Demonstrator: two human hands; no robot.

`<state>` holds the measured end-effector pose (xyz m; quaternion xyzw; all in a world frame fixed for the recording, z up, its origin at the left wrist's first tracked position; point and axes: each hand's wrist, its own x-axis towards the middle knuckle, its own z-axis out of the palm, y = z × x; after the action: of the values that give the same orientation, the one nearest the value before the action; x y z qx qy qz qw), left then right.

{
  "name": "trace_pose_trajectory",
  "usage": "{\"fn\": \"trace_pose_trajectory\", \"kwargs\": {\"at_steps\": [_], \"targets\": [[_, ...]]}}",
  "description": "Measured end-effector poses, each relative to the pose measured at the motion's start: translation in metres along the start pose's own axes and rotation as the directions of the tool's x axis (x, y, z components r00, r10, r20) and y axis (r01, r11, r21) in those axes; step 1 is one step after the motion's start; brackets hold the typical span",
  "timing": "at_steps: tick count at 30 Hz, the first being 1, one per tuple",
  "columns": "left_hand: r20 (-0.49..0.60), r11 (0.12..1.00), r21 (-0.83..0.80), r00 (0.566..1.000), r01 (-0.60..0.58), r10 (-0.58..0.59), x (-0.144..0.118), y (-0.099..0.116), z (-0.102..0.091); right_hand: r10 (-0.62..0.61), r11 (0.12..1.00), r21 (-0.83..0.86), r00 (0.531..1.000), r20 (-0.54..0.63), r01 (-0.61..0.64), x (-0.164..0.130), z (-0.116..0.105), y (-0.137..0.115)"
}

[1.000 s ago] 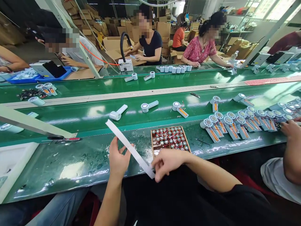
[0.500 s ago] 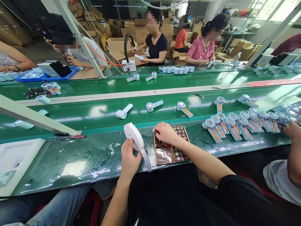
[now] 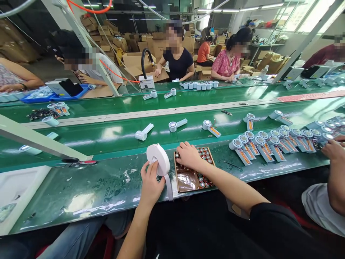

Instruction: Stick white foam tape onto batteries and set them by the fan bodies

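My left hand (image 3: 152,181) grips a roll of white tape (image 3: 159,160), its fingers at the core and thumb low on the side. A loose strip of tape (image 3: 169,189) hangs down to the bench's front edge. Over a shallow cardboard box (image 3: 175,180), my right hand (image 3: 188,155) is curled, fingertips at the back left corner. A small round metal part (image 3: 177,155) shows under those fingertips. Several similar wired parts (image 3: 206,154) fill the box's right side; brown glossy lining shows at the front left.
Several light-blue handheld fan bodies (image 3: 260,140) line the bench at right, beside a co-worker's hand (image 3: 334,147). More fan bodies (image 3: 176,125) lie on the green conveyor (image 3: 115,127). Scissors (image 3: 70,160) and a white tray (image 3: 24,180) are at left. Co-workers sit across the line.
My right hand has shifted slightly within the box's back left corner, and a round part now shows under its fingertips. The tape roll has turned a little; the view has tilted up.
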<state>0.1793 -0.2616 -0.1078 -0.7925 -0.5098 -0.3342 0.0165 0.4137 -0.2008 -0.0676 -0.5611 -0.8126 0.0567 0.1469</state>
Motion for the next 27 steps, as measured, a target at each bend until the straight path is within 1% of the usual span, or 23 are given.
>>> {"fn": "trace_pose_trajectory", "kwargs": {"at_steps": [2,4,5,6,7,8,9,10,11,12,14,15,18,22,23,24,25,26,27], "targets": [[-0.005,0.999,0.031,1.000,-0.023,0.023,0.001,-0.002,-0.002,-0.022,0.995,0.097,1.000,-0.009,0.023,0.003,-0.003,0.008],[-0.002,0.996,0.072,0.999,-0.044,0.044,0.000,-0.003,-0.006,-0.033,0.980,0.193,0.999,-0.031,0.038,0.004,-0.012,0.017],[0.002,0.994,0.092,0.999,-0.054,0.054,0.000,-0.003,-0.009,-0.031,0.964,0.263,0.998,-0.049,0.042,0.003,-0.019,0.021],[0.008,0.992,0.109,0.998,-0.061,0.061,0.000,-0.004,-0.012,-0.023,0.923,0.382,0.997,-0.074,0.049,0.000,-0.028,0.025],[0.014,0.990,0.125,0.998,-0.065,0.064,-0.001,-0.003,-0.015,-0.009,0.839,0.540,0.995,-0.104,0.064,-0.003,-0.037,0.028],[0.020,0.988,0.137,0.998,-0.067,0.065,-0.001,-0.003,-0.018,0.014,0.706,0.703,0.991,-0.135,0.086,-0.007,-0.046,0.030],[0.025,0.987,0.145,0.997,-0.070,0.067,-0.002,-0.002,-0.020,0.048,0.548,0.829,0.986,-0.161,0.108,-0.012,-0.055,0.030],[0.029,0.986,0.151,0.997,-0.073,0.069,-0.002,-0.001,-0.022,0.089,0.415,0.902,0.981,-0.173,0.121,-0.017,-0.062,0.028],[0.031,0.985,0.155,0.997,-0.075,0.071,-0.001,0.000,-0.023,0.124,0.349,0.930,0.978,-0.169,0.117,-0.021,-0.067,0.026],[0.032,0.985,0.157,0.997,-0.078,0.074,0.000,0.002,-0.023,0.145,0.361,0.928,0.977,-0.158,0.096,-0.025,-0.069,0.022],[0.033,0.983,0.159,0.996,-0.090,0.086,0.002,0.006,-0.022,0.169,0.448,0.894,0.979,-0.113,0.026,-0.030,-0.067,0.013],[0.036,0.982,0.161,0.995,-0.099,0.094,0.004,0.009,-0.022,0.169,0.473,0.881,0.982,-0.084,-0.006,-0.031,-0.064,0.009],[0.049,0.973,0.187,0.991,-0.132,0.125,0.008,0.018,-0.021,0.150,0.473,0.880,0.988,-0.038,-0.038,-0.031,-0.052,0.002],[0.013,0.948,0.268,0.985,-0.170,0.173,0.014,0.025,-0.026,0.101,0.462,0.886,0.995,-0.014,-0.035,-0.029,-0.044,0.006],[-0.001,0.942,0.284,0.982,-0.179,0.187,0.015,0.026,-0.028,0.088,0.448,0.893,0.996,0.006,-0.045,-0.028,-0.042,0.007],[-0.014,0.937,0.295,0.980,-0.185,0.198,0.016,0.027,-0.029,0.083,0.411,0.910,0.996,0.022,-0.054,-0.028,-0.040,0.008],[-0.025,0.935,0.301,0.979,-0.186,0.203,0.016,0.028,-0.030,0.102,0.348,0.936,0.994,0.026,-0.060,-0.028,-0.037,0.006],[-0.040,0.936,0.305,0.979,-0.178,0.199,0.016,0.029,-0.030,0.150,0.256,0.965,0.989,0.017,-0.055,-0.028,-0.034,0.003],[-0.060,0.939,0.306,0.981,-0.158,0.184,0.015,0.030,-0.029,0.224,0.141,0.990,0.975,-0.004,-0.028,-0.029,-0.030,-0.002]]}}
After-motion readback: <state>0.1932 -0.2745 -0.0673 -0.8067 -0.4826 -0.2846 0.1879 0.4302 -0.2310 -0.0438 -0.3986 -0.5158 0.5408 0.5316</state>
